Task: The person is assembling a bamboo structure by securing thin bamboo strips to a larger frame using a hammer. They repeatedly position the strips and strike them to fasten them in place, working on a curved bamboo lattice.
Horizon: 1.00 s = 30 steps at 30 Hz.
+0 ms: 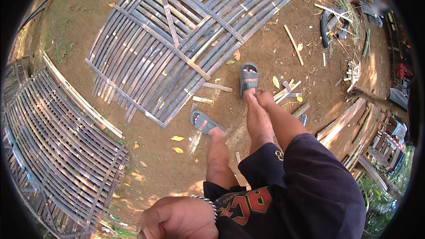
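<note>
Low at the front, my left hand (179,219) is held up close with its fingers curled in. The lower edge cuts off its fingertips, so I cannot make out what they hold, if anything. A braided cord bracelet (206,200) circles that wrist. My right hand (264,99) reaches down to my right ankle, its bent fingers touching the skin just above the grey sandal (249,79); whether they pinch anything is too small to tell. My other sandal (202,121) stands to the left. Ahead lies a bamboo slat panel (177,46) with cross battens and a diagonal brace.
A second bamboo slat panel (57,150) lies at the left, with long pale strips (84,99) along its edge. Bamboo offcuts (287,90) and yellow leaves (177,150) litter the dirt near my feet. Planks (341,124) and a dark curved object (324,28) lie at the right.
</note>
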{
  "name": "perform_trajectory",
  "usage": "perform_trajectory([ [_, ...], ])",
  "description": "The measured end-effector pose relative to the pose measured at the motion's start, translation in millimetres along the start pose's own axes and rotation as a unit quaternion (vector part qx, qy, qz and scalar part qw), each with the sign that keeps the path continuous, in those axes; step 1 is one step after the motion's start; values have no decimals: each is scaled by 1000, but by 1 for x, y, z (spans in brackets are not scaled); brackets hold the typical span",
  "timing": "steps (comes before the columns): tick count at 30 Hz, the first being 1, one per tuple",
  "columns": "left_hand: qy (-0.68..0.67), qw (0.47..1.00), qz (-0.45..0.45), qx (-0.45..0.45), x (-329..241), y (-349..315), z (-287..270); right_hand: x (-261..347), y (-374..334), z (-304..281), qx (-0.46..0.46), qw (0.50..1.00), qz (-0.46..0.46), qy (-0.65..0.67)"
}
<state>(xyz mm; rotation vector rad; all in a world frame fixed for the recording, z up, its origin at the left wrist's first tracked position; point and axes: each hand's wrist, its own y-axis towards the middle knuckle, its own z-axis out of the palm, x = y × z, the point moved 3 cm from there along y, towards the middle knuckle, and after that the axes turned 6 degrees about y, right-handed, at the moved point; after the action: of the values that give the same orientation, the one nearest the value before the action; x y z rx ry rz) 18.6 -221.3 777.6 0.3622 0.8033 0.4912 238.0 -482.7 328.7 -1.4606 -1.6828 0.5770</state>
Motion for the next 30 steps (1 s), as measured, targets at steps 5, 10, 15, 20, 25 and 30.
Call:
perform_trajectory([
  [5,164,984,-43,-48,49,-42,-1,-18,134,76,53,998,-3,22],
  [10,93,989,-89,-69,124,-77,-17,-55,288,131,112,977,-157,89],
  [15,-15,972,-110,-209,174,-114,-14,-1,353,133,43,968,-68,239],
  [20,280,938,-202,-36,214,-132,-17,50,357,120,-55,919,135,366],
  [25,333,922,-160,-118,235,-125,-10,67,354,121,-90,880,172,434],
  [30,365,883,-292,31,210,-116,-19,73,348,127,-145,854,183,465],
])
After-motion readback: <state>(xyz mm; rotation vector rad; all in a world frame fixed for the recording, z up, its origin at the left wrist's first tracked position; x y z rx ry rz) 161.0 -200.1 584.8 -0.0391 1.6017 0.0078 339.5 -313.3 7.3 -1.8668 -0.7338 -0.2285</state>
